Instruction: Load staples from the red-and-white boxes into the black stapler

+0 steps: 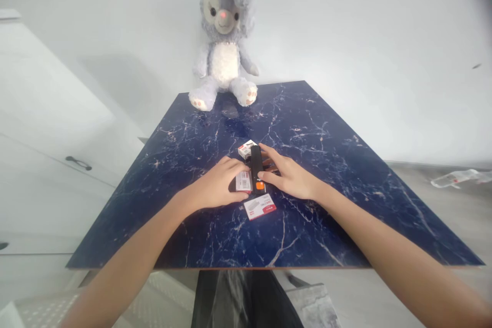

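My left hand [220, 184] is closed around a small white and red box [243, 181], which looks like a box of staples. Just to the right of it, my right hand [290, 175] grips a black stapler [256, 161] with an orange patch at its near end. The fingers reach over its right side, and the thumb lies near the orange patch. Below the stapler a flat white and red box [260, 207] lies on the table. Behind my left hand, another small white box [246, 149] sits at the stapler's far end, partly hidden.
A dark blue marble-patterned table [307, 236] carries all of this. A plush grey rabbit [225, 56] sits at its far edge against the wall. White cabinets [42, 184] stand on the left. A clear plastic item [457, 178] lies on the floor at right.
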Action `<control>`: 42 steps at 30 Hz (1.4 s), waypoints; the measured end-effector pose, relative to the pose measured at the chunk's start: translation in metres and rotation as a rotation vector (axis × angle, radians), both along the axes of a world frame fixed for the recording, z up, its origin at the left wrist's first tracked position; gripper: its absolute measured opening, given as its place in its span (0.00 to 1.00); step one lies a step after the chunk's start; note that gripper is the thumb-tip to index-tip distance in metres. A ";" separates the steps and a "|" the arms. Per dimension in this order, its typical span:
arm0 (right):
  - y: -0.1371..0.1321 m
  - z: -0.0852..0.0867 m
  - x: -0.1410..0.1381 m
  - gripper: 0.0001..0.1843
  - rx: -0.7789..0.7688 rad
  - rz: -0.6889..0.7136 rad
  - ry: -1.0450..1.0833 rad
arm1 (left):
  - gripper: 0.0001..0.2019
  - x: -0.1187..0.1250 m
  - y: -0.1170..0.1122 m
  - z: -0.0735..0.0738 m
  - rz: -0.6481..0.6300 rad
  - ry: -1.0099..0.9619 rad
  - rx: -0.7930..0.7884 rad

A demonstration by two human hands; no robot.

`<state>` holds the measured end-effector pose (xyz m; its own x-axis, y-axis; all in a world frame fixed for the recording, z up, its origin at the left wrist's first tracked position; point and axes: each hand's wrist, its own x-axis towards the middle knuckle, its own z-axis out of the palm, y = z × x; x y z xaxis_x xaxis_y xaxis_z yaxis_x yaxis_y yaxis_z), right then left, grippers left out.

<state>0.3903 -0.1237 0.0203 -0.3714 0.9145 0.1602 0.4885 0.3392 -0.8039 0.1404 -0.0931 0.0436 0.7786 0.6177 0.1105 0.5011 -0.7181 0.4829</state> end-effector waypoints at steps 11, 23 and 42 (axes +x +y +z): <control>0.001 0.001 0.000 0.39 -0.032 0.044 0.106 | 0.49 0.004 0.004 -0.026 0.070 -0.094 -0.045; 0.003 -0.002 0.002 0.40 0.001 0.036 0.087 | 0.49 0.009 0.001 -0.027 0.057 -0.099 0.026; 0.003 -0.001 0.003 0.42 -0.025 0.020 0.052 | 0.06 0.011 -0.042 -0.010 -0.345 -0.012 0.113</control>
